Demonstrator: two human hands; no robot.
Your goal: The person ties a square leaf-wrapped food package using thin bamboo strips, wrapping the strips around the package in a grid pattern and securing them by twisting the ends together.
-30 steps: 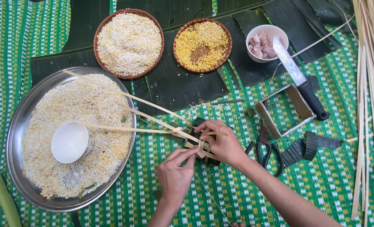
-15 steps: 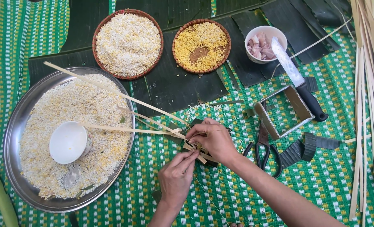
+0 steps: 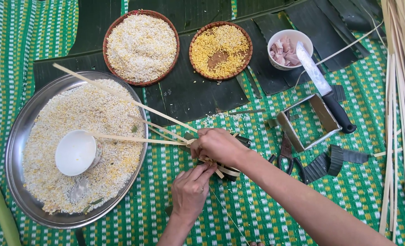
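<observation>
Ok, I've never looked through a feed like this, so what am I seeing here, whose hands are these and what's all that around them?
There is no machine here: this is one camera worn on a person's head, looking straight down at their two bare hands over a green woven mat.

The right hand presses down on a small dark leaf-wrapped parcel and grips pale bamboo strips that stick out over the big metal tray. The left hand touches the parcel's near edge with its fingertips.

The tray holds mixed grains and a small white bowl. Further up, on banana leaves, sit a basket of white rice, a basket of yellow beans and a bowl of meat pieces. To the right lie a knife, a square metal frame and scissors.
</observation>
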